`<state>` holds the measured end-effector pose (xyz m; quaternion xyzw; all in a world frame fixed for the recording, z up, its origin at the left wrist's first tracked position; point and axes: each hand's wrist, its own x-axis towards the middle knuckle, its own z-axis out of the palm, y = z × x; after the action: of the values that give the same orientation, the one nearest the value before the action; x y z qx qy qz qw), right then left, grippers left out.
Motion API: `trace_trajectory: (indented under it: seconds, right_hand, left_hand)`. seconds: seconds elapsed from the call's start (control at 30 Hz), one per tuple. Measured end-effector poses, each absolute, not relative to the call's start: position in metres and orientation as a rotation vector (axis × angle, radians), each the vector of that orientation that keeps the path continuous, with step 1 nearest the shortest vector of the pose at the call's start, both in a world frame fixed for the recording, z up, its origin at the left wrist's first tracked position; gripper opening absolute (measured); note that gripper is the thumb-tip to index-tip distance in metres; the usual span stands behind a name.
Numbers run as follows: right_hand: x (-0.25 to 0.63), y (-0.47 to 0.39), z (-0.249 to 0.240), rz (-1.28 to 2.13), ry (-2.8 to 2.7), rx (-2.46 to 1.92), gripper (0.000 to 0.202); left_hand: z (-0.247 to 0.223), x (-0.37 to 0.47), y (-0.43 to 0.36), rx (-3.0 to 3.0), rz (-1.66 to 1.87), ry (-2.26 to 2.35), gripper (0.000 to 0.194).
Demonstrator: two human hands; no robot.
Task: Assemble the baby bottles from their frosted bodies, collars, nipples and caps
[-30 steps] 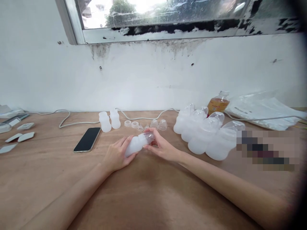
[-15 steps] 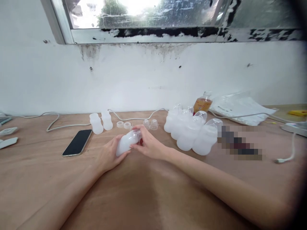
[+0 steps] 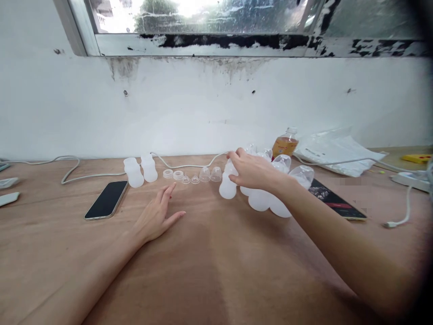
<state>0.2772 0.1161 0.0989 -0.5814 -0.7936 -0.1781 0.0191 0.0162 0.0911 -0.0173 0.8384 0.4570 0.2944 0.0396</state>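
Two hands work over a wooden table (image 3: 189, 271). The right hand (image 3: 250, 169) grasps a frosted bottle (image 3: 228, 187) by its upper part, thumb and fingers wrapped about it. This bottle is upright, just left of the tight cluster of capped bottles (image 3: 260, 201), which is partly hidden. Because the fingers cover its top, I cannot tell for sure how its cap sits. The left hand (image 3: 156, 217) is released, thumb spread from the fingers, holding nothing, low over the wood. Beyond it, left to right, come two uncapped bottles (image 3: 134, 174), two rings (image 3: 178, 176), two small teats (image 3: 195, 179) and two clear domes (image 3: 204, 174). A phone (image 3: 106, 200) lies left of that hand.
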Motion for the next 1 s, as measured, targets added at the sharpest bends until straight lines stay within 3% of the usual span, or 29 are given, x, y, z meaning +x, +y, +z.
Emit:
trace_trajectory:
  seconds: [0.57,0.77,0.9,1.0]
  right_hand:
    - [0.278,0.122,0.094,-0.715,-2.355,-1.933,0.039]
    - [0.271,0.114,0.097,-0.708,-2.258,-1.829,0.042]
    - [0.243,0.092,0.068,-0.393,-2.384,-1.339,0.045]
    - [0.228,0.074,0.021,-0.018,-2.674,-0.985,0.06]
  left_hand:
    - [-0.021,0.016,0.093,2.609,0.905,1.385,0.061]
    - [-0.015,0.018,0.091,2.693,0.813,1.434,0.047]
    - [-0.009,0.017,0.085,2.734,0.601,1.469,0.036]
    - [-0.015,0.008,0.079,2.902,0.442,1.308,0.046]
